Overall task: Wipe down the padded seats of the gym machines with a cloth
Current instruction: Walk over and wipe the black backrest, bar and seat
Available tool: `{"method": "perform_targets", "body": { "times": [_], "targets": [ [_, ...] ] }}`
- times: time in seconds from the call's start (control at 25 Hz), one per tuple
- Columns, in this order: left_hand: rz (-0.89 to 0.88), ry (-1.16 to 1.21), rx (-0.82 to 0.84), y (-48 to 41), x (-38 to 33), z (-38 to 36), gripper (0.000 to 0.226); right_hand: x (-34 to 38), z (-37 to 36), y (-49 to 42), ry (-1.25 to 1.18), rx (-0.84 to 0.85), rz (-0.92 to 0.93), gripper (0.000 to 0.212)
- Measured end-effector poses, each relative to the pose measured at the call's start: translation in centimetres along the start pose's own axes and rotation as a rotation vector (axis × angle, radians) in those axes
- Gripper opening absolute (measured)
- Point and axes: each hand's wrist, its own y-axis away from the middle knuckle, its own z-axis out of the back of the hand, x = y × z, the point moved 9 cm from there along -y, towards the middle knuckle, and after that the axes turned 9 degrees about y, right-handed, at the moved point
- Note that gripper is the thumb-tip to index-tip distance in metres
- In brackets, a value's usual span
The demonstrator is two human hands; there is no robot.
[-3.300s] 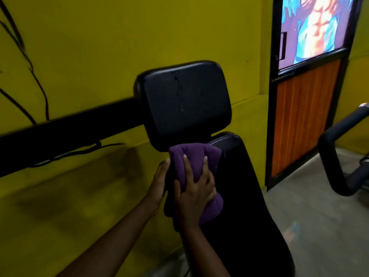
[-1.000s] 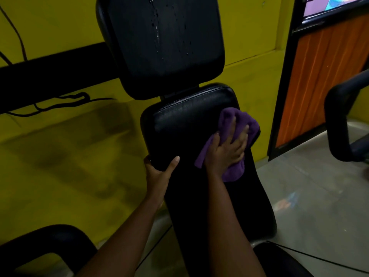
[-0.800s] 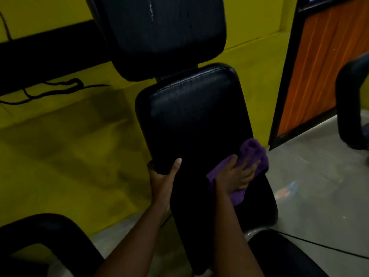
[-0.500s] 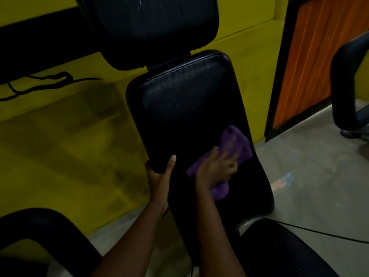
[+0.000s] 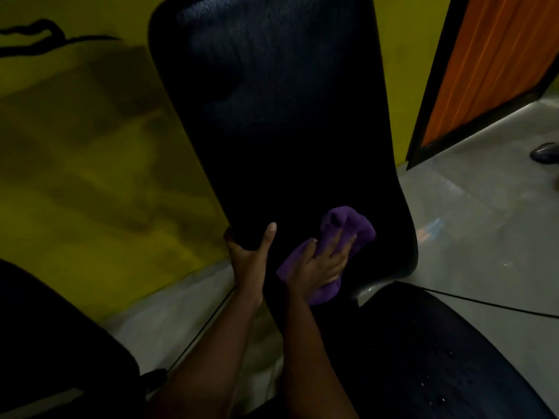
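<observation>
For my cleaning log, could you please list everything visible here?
back pad: one, black, centre, upright
cloth: one, purple, on the back pad's lower part
seat pad: one, black, droplets on it, lower right
wall: one, yellow, left
door panel: one, orange, black frame, upper right
floor: one, grey, right
machine part: one, black, lower left
left hand: one, grips the back pad's left edge
right hand: one, presses the cloth against the back pad
</observation>
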Motion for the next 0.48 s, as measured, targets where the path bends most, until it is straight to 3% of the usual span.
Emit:
{"method": "perform_targets", "body": {
  "times": [0.16, 0.28, 0.36, 0.48],
  "targets": [
    [-0.001, -0.044, 0.012, -0.1, 0.3, 0.2, 0.067, -2.1, 2.0, -1.0, -0.1, 0.016, -0.199, 0.073],
    [0.007, -0.037, 0.004, -0.3, 0.3, 0.1, 0.07, 5.8, 4.3, -1.7, -0.2, -0.005, 0.18, 0.061],
    [0.039, -0.011, 0.019, -0.3, 0.5, 0.1, 0.069, 11.5, 5.1, -2.3, -0.116, 0.003, 0.456, 0.061],
    [0.055, -0.027, 0.053, 0.0, 1.4, 0.2, 0.061, 10.9, 5.8, -5.6, -0.036, -0.068, 0.495, 0.062]
  ]
}}
